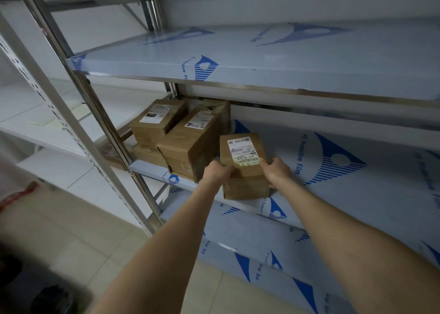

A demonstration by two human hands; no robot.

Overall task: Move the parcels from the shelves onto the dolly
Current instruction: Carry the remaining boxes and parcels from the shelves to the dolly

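Two bare forearms reach forward from the bottom of the view to a small parcel (246, 187) at the front edge of the middle shelf (357, 170). Left grip (217, 172) clasps the parcel's near left corner, thumb lying on the top face and fingers curled around the side. Right grip (277, 170) grasps the near right corner the same way, its thumb touching the edge of the label (243, 152).

That parcel is a plain brown cardboard box, roughly cube-shaped, with squared edges and a faint horizontal seam across its front face. A white shipping label covers most of its top; it carries a barcode, rows of small print too fine to read, and a yellowish strip along its near edge. The box's front face hangs past the shelf lip; whether its base touches the shelf I cannot tell.

Just beside it to the left stands a stack of parcels (190, 142), also brown with white labels, piled against the steel upright (100, 113). Both the middle shelf and the upper shelf (262, 61) wear pale film printed with blue triangles. Beige floor tiles (71, 230) lie below.
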